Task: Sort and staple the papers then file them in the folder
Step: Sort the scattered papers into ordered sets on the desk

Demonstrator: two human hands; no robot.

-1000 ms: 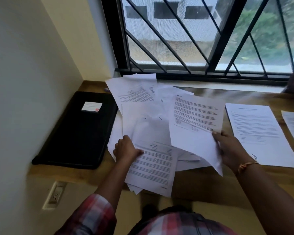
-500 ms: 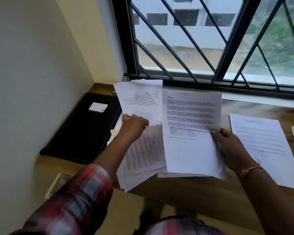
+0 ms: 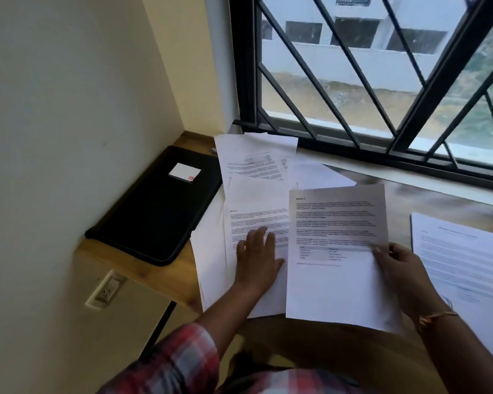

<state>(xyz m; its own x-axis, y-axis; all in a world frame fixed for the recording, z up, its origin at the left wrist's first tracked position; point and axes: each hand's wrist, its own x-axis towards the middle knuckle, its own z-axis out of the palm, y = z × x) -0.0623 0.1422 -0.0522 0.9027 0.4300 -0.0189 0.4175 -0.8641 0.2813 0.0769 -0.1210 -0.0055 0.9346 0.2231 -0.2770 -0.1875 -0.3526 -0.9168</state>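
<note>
My left hand [image 3: 258, 258] lay flat and open on the paper pile [image 3: 254, 194]; my right hand [image 3: 397, 270] pinched one printed sheet [image 3: 336, 251] by its edge.

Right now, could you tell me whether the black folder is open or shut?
Shut: the black folder lies flat, cover and white label up, no papers inside showing.

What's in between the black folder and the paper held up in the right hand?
In the head view, the messy paper pile, with the left hand flat on it, lies between the black folder and the held sheet.
</note>
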